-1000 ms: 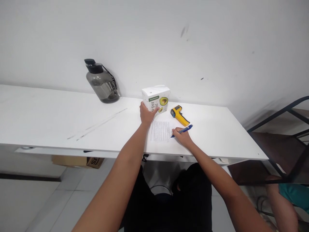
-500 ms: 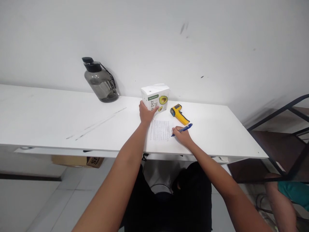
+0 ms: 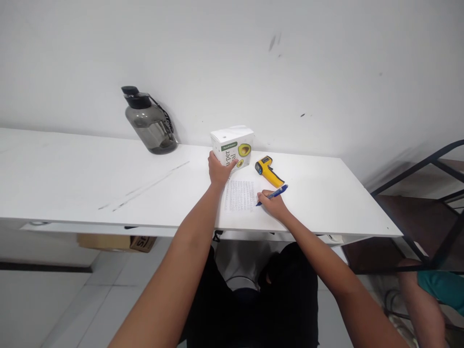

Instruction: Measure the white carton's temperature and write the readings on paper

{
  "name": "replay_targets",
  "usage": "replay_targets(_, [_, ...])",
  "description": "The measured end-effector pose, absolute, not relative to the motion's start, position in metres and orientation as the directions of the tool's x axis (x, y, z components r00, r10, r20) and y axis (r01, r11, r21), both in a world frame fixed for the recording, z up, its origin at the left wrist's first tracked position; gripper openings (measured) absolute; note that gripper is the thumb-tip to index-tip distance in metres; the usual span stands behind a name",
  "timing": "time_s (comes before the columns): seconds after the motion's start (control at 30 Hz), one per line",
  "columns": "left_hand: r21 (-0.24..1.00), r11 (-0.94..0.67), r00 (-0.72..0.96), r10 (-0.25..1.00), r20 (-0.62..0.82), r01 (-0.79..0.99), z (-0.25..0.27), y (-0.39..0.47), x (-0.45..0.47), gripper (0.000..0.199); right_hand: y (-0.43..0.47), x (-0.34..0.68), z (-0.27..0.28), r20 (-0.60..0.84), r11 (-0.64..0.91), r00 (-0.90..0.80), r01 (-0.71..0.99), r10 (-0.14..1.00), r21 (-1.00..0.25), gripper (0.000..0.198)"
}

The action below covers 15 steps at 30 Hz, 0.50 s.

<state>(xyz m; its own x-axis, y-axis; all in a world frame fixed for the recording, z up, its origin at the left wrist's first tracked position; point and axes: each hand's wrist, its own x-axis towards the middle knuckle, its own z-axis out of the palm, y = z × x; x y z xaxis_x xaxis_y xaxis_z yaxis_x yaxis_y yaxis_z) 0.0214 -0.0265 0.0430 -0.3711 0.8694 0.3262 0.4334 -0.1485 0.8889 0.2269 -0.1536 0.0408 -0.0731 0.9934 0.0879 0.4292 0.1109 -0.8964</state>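
My left hand grips the lower left side of a white box with avocado pictures, its thumb across the front. The box stands upright on the white table near the wall. A blue pen is pinched in my right hand, its tip at the right edge of the writing on a sheet of paper. Rows of small handwriting cover the paper. Just beyond my right hand lies a yellow and black infrared thermometer, to the right of the box.
A grey see-through water bottle with a black lid stands at the back left of the table. A cardboard box sits below it. A dark metal-framed rack and another person's leg are at the right.
The pen tip has shifted very slightly down and left beside the writing. My left hand stays on the box. The whole view has moved a touch.
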Motion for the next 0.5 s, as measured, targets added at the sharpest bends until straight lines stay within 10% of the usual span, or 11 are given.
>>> replay_targets(0.5, [0.893, -0.157, -0.373, 0.868, 0.329, 0.423, 0.0413, -0.0254, 0.0209, 0.084, -0.1513, 0.2279, 0.039, 0.11, 0.098, 0.008, 0.393, 0.994, -0.914, 0.039])
